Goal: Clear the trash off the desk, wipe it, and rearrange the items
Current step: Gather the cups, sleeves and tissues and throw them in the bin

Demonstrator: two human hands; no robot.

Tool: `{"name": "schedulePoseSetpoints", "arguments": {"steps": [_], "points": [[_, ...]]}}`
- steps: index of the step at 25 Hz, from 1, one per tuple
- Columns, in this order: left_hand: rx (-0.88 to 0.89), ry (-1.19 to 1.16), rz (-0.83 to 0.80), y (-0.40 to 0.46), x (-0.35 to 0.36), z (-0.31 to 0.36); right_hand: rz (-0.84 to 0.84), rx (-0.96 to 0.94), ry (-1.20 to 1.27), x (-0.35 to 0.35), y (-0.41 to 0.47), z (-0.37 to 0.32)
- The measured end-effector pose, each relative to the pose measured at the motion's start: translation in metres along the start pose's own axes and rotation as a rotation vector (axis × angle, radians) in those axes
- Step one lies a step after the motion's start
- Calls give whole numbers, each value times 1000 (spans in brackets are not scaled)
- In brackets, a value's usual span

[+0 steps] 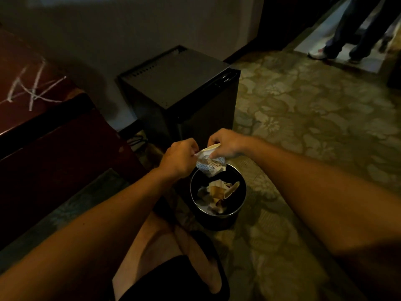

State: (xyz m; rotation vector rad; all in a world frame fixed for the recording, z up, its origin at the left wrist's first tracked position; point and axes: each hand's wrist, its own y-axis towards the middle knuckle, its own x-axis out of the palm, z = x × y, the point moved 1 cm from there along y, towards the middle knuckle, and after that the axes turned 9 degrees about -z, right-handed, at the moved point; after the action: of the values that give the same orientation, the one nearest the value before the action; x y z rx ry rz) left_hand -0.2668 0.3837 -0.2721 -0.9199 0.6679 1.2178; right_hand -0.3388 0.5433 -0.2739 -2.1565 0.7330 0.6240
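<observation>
- Holding a crumpled paper wrapper (209, 165) between both hands, you have it right above the far rim of the bin (194, 192).
- Your left hand (180, 158) has its fingers curled round the wrapper's left edge, knuckles up, so the grip there is clamped on the paper.
- Your right hand (226, 143) pinches the wrapper's top edge from the other side, fingers bent down over it (the fingertips themselves are hidden behind the paper).
- The wrapper is white with small printed marks, and its lower part hangs down just inside the mouth of the bin.
- The bin is round and dark, standing on the patterned carpet (303, 127) in front of your bare knee (160, 240).
- Inside the bin lies more trash (220, 195): crumpled white paper and some tan or brown scraps, piled together at the bottom.
- Just beyond the bin stands a black cabinet (180, 83), boxy and low, set against the pale wall.
- To your left is the dark reddish desk (43, 135), its corner near your left forearm; pale scribbled marks (32, 88) show on its top.
- At the upper right, well apart from you, another person's legs (349, 33) and shoes stand in a doorway.
</observation>
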Motion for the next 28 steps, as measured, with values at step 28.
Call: {"name": "schedulePoseSetpoints", "arguments": {"steps": [28], "points": [[61,719,176,-76,-194,60,321,-148,-625,-113,-93,-171]]}}
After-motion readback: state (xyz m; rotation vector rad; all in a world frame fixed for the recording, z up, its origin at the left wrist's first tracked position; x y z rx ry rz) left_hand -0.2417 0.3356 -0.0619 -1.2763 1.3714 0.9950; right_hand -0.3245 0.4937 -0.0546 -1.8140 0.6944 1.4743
